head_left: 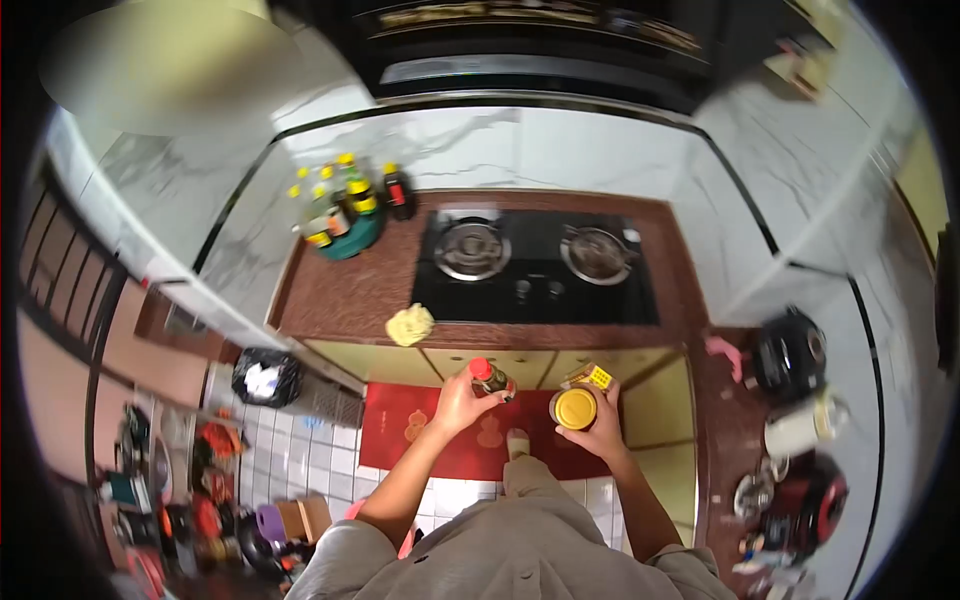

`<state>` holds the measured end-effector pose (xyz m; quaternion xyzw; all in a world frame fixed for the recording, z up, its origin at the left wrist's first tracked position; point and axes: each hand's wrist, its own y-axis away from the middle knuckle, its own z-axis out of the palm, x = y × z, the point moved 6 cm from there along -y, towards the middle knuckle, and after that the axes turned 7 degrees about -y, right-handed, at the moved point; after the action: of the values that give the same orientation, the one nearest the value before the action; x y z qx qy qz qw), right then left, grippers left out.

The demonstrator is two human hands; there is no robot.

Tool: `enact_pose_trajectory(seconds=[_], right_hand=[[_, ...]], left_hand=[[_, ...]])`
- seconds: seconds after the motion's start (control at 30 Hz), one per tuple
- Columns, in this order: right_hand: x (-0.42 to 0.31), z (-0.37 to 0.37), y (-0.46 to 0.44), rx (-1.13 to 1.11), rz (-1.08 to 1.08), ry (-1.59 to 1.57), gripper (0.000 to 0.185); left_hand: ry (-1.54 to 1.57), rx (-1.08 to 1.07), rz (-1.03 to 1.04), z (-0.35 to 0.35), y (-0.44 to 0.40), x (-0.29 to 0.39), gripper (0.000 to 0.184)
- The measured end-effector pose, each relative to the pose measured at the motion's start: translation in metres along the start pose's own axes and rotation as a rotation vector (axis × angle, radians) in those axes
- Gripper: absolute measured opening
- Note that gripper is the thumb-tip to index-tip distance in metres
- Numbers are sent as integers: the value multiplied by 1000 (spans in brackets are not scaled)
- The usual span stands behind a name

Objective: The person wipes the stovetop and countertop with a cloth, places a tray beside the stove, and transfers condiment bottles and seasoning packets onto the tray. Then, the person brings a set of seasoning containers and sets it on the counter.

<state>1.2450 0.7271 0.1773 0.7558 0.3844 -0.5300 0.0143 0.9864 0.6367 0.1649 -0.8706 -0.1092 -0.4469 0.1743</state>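
In my left hand is a small bottle with a red cap and dark contents, my fingers wrapped round it. My right hand grips a jar with a yellow lid. A small yellow packet with a dotted pattern shows just beyond the jar, by the fingertips of that hand; whether the hand holds it too I cannot make out. Both hands are in front of the cabinet doors, above a red floor mat.
The black gas stove has two burners. Several bottles stand on a green tray at the counter's left. A yellow cloth lies at the front edge. Appliances, including a black cooker, line the right counter. A black-bagged bin stands left.
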Motion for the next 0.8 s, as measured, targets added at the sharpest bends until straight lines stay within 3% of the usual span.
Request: enact_pose_trajectory(seconds=[0.13,0.23,0.27,0.37,0.47,0.63,0.73,0.8], right_hand=[[9,80,-92,-166,-46,-73,75],[13,138,-166,-268,-145,-100,78],[15,155,-193,-278,-161,-130,77],[9,210,-264,-291,-202,-218,73],[8,267,-329,-307,-192,-246,79],[2,363,-427,-318,-257,-256,79],[8,423,-474,-267,-261,-266,79],[15,459,-499,-254,-205,-284,79]], left_hand=[[-131,166,-161,-86,-19,-53,44],[-80,348,-103,-149,-40,-81,45],[43,384,-190,-158,-43,-109,43],[-71,532,-275,-206,-57,-143,36],[-105,588,-361,-253,-71,-136,34],[22,690,-330,-310,-102,-191,38],[-132,686,-318,-349,-140,-208,37],[-52,705,-174,-365,-174,-240,34]])
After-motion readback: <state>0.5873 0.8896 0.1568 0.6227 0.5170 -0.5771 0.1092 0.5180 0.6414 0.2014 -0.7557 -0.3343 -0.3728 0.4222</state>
